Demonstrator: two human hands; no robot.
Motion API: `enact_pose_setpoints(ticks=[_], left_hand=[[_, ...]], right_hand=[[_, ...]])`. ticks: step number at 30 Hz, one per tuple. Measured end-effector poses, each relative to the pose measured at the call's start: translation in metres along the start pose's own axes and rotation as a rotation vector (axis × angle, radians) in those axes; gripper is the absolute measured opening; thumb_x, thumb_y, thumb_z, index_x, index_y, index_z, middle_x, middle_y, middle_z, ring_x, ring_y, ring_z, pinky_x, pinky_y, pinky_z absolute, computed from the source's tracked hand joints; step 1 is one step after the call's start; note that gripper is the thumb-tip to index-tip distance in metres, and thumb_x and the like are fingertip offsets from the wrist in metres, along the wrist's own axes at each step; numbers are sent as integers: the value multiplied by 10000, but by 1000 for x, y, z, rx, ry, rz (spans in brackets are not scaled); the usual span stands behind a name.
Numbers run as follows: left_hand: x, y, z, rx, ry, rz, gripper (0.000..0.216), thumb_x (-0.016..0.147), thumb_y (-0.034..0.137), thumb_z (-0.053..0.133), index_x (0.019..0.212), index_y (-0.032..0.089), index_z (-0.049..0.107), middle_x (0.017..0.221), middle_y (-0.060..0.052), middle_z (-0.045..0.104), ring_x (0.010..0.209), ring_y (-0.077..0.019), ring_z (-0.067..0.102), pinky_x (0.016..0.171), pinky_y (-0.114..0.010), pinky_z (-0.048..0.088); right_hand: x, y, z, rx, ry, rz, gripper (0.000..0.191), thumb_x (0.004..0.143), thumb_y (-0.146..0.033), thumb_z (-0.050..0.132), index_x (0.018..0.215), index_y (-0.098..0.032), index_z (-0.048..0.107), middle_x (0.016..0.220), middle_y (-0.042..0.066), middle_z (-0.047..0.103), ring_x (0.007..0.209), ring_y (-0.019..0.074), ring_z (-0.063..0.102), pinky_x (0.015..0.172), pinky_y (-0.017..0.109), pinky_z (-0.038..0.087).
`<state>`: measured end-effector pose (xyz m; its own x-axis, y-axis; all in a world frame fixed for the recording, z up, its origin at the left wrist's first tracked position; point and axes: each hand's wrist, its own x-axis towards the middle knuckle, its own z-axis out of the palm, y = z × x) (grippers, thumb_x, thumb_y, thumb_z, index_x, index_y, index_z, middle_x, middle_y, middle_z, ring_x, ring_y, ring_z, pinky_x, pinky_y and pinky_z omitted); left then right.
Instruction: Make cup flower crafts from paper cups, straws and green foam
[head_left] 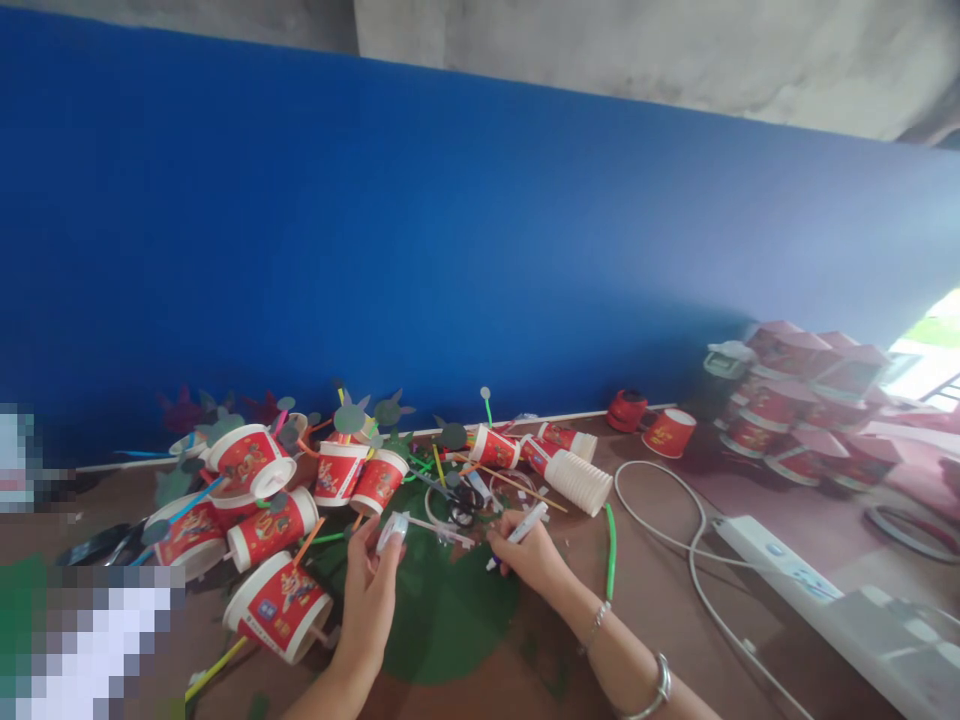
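My left hand [369, 590] pinches a small whitish, shiny piece [393, 529] between thumb and fingers; its exact kind is unclear. A white marker pen [529, 522] is gripped in my right hand [534, 556], its dark purple tip end pointing down to the left. Between the hands lies a dark green round patch [442, 620] on the brown table. Just left of my left hand, a red paper cup [281, 605] lies tilted with a stick through it. Beyond my right hand, a nested stack of paper cups [577, 482] rests on its side.
More red cups [251, 460] with straws and grey-green paper discs crowd the left. Scissors [466, 505] lie among scraps at the middle. A white power strip [780, 560] and its cable [694, 500] occupy the right, before piled red cups [817, 400]. A blue panel [450, 250] stands behind.
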<state>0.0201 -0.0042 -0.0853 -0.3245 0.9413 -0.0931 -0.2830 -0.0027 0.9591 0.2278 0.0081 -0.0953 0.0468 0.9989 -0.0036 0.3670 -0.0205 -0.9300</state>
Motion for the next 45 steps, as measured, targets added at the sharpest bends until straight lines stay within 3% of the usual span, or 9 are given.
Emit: enact_pose_setpoints(ticks=[13, 27, 45], left_hand=[[1, -2, -1, 10, -4, -5, 537, 664, 448, 682, 1099, 194, 497, 1035, -55, 558, 971, -223, 566, 838, -357, 482], [2, -3, -2, 15, -24, -1, 520, 683, 450, 666, 1104, 204, 484, 1021, -46, 553, 961, -211, 566, 867, -363, 461], [-1, 2, 0, 16, -12, -13, 506, 674, 439, 675, 1083, 199, 498, 1006, -46, 574, 958, -208, 574, 845, -338, 471]], right_hand=[[0, -1, 2, -9, -11, -14, 270, 672, -242, 548, 520, -221, 325, 407, -90, 412, 356, 108, 527, 342, 171, 298], [-1, -7, 4, -102, 69, 18, 230, 730, -324, 568, 583, -212, 431, 443, -43, 563, 452, 120, 499, 475, 212, 349], [-1, -7, 4, -117, 99, -54, 236, 737, -313, 568, 567, -210, 441, 479, -22, 576, 494, 124, 484, 498, 217, 349]])
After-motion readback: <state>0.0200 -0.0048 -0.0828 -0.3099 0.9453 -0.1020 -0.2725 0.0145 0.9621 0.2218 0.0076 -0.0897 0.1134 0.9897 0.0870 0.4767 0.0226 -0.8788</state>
